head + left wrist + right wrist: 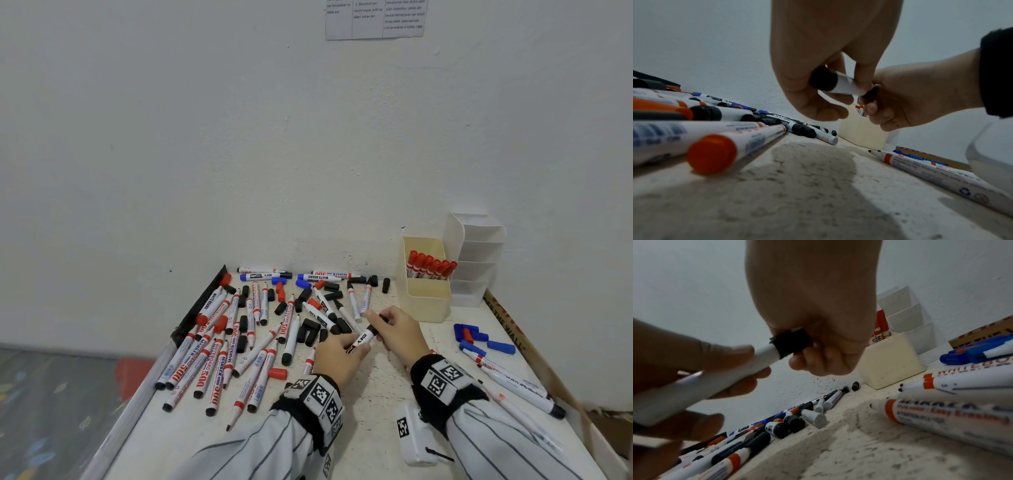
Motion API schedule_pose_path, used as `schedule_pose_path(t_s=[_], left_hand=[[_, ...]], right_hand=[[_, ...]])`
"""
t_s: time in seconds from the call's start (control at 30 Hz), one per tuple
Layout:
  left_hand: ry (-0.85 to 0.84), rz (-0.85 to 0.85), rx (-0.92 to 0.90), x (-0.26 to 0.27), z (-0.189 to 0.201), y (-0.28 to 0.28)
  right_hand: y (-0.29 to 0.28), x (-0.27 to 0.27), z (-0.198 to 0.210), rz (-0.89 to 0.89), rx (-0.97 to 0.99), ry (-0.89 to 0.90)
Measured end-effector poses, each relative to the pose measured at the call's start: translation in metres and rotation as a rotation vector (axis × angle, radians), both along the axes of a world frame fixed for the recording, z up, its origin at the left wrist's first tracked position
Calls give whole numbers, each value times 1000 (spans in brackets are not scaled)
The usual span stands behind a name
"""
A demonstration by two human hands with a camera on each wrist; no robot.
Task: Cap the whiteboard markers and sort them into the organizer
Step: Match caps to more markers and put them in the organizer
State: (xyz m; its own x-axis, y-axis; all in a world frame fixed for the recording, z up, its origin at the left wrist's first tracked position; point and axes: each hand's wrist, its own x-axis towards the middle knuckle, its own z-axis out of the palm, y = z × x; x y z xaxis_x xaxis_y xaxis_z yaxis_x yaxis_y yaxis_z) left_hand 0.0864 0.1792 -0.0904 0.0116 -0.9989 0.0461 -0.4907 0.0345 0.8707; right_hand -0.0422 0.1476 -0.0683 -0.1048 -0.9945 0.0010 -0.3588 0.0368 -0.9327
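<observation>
My left hand [337, 353] grips the white barrel of a black whiteboard marker [363, 340] just above the table. My right hand [394, 330] pinches a black cap [791, 344] at that marker's tip end; the cap sits on the end of the barrel [731, 369]. From the left wrist view the marker [840, 83] runs from my left fingers into the right hand [906, 97]. A cream organizer [424, 294] at the back right holds several capped red markers [430, 263]. A white tiered organizer [476, 253] stands behind it.
Many loose markers [219, 353] and black, red and blue caps [310, 329] lie over the table's left and back. Blue caps [479, 341] and more markers [513, 383] lie to the right. A white device [416, 435] sits near the front edge. A wall backs the table.
</observation>
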Motion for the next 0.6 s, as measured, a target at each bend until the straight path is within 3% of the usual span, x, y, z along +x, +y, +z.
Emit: schedule_pose_path(t_s=[0.13, 0.23, 0.5, 0.6], left_hand=[[63, -7, -7, -2, 2, -2], [-3, -4, -52, -4, 3, 0], [41, -33, -6, -10, 9, -2], [130, -63, 52, -10, 14, -3]], right_hand=[[2, 1, 4, 28, 72, 141], [3, 0, 5, 27, 92, 207], [4, 2, 8, -8, 57, 2], [4, 1, 7, -12, 52, -33]])
